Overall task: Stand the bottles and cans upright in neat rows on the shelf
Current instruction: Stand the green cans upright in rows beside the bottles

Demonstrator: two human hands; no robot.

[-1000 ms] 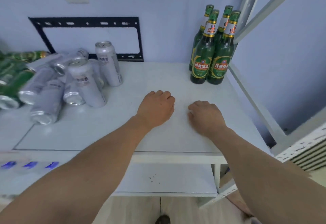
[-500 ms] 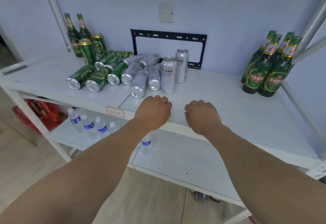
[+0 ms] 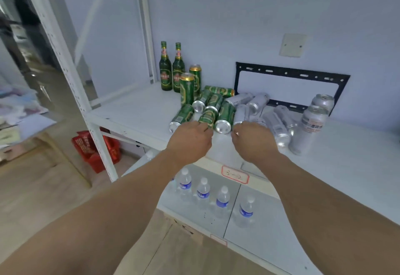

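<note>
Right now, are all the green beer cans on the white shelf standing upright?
No: only two green beer cans stand upright beside the green glass bottles; the others lie on the white shelf.

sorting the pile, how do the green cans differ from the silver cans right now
Colour: the green cans are green with gold rims; the silver cans are plain silver with a small label.
Place: the green cans lie left in the pile, the silver cans right.
Upright ones: two green cans stand near the green bottles; two silver cans stand at the pile's right end.
Both kinds mostly lie on their sides on the shelf.
</note>
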